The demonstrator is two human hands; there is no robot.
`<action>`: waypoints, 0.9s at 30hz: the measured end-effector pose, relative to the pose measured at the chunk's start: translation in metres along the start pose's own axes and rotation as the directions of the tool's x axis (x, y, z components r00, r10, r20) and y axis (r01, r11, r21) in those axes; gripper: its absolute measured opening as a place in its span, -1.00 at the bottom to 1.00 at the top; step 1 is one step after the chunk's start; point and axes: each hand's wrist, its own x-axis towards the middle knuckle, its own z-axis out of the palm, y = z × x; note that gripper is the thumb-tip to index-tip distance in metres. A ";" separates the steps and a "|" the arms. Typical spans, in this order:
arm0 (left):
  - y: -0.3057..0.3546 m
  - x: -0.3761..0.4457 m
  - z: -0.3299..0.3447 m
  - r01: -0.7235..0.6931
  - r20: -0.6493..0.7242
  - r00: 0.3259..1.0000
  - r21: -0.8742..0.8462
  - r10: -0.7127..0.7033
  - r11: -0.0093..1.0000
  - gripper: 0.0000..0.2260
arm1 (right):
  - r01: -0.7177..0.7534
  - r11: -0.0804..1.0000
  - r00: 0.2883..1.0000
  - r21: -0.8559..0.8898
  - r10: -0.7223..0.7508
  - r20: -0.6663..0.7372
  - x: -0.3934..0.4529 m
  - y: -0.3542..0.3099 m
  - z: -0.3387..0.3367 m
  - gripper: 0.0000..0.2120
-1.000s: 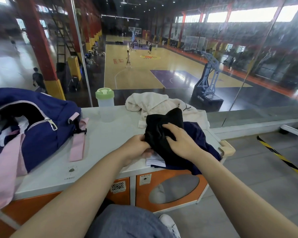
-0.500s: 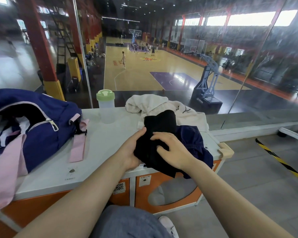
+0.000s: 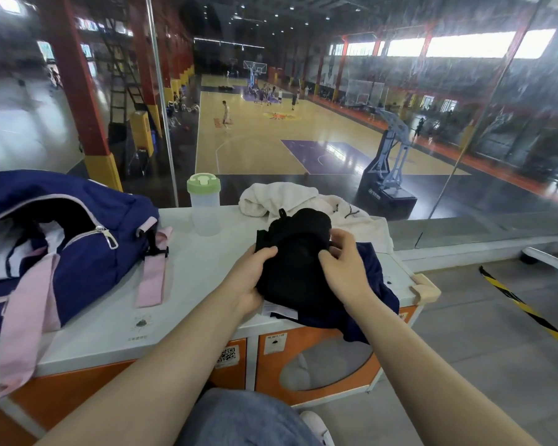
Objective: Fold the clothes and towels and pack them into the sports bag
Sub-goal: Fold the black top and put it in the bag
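Observation:
A bunched black garment lies on the white cabinet top, resting on a navy garment. My left hand grips the black garment's left edge, thumb on top. My right hand pinches its right side with curled fingers. Behind them lies a crumpled cream towel. The navy sports bag with pink straps stands open at the left, with white and navy cloth inside.
A clear shaker bottle with a green lid stands between the bag and the towel. A glass wall runs along the cabinet's far edge. The cabinet's right end has a beige corner guard; a grey floor with black-yellow tape lies beyond.
Both hands have shifted up the black garment and bunched it into a tighter bundle. The left hand moved from beneath its edge to gripping its left side.

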 end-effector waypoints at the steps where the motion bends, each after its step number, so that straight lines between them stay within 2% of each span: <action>1: 0.003 0.000 0.000 -0.004 0.011 1.000 -0.026 0.005 1.000 -0.79 | -0.109 0.992 0.994 0.068 0.110 -0.025 0.002 -0.003 -0.001 -0.49; 2: 0.005 0.000 -0.001 -0.012 0.024 1.000 -0.043 0.013 0.999 -0.76 | -0.220 0.963 0.975 0.157 0.222 0.003 0.005 -0.005 -0.002 -0.43; 4: 0.010 -0.001 -0.003 -0.009 0.049 0.999 -0.072 0.013 0.997 -0.73 | -0.399 0.850 0.917 0.344 0.359 0.176 0.010 -0.010 -0.006 -0.47; 7: 0.013 -0.005 -0.005 0.034 0.084 0.996 -0.117 -0.024 0.993 -0.70 | -0.537 0.710 0.836 0.456 0.378 0.398 0.011 -0.028 -0.012 -0.54; 9: 0.013 -0.006 -0.005 0.050 0.114 0.993 -0.101 -0.039 0.994 -0.70 | -0.562 0.684 0.819 0.465 0.380 0.430 0.015 -0.032 -0.013 -0.54; 12: 0.013 -0.006 -0.007 0.000 0.149 0.989 -0.012 0.002 1.000 -0.70 | -0.523 0.724 0.844 0.449 0.367 0.391 0.020 -0.034 -0.011 -0.54; 14: 0.015 -0.005 -0.009 -0.045 0.161 0.986 0.085 0.031 0.995 -0.66 | -0.456 0.773 0.886 0.441 0.348 0.306 0.026 -0.033 -0.008 -0.49; 17: 0.024 -0.005 -0.012 -0.071 0.155 0.987 0.169 0.044 0.983 -0.63 | -0.343 0.856 0.938 0.387 0.287 0.196 0.029 -0.039 -0.005 -0.53; 19: 0.034 -0.008 -0.014 -0.101 0.107 0.991 0.227 0.078 0.969 -0.63 | -0.322 0.874 0.942 0.364 0.258 0.215 0.031 -0.046 0.000 -0.53; 23: 0.051 -0.018 -0.029 -0.183 0.004 0.979 0.470 0.205 0.863 -0.39 | -0.323 0.901 0.916 0.291 0.219 0.337 0.028 -0.065 0.018 -0.26; 25: 0.061 -0.027 -0.040 -0.187 -0.046 0.968 0.521 0.246 0.833 -0.35 | -0.292 0.919 0.912 0.263 0.185 0.366 0.021 -0.076 0.033 -0.40; 27: 0.074 -0.040 -0.050 -0.195 -0.097 0.948 0.577 0.304 0.793 -0.41 | -0.269 0.930 0.910 0.252 0.160 0.384 0.013 -0.087 0.051 -0.52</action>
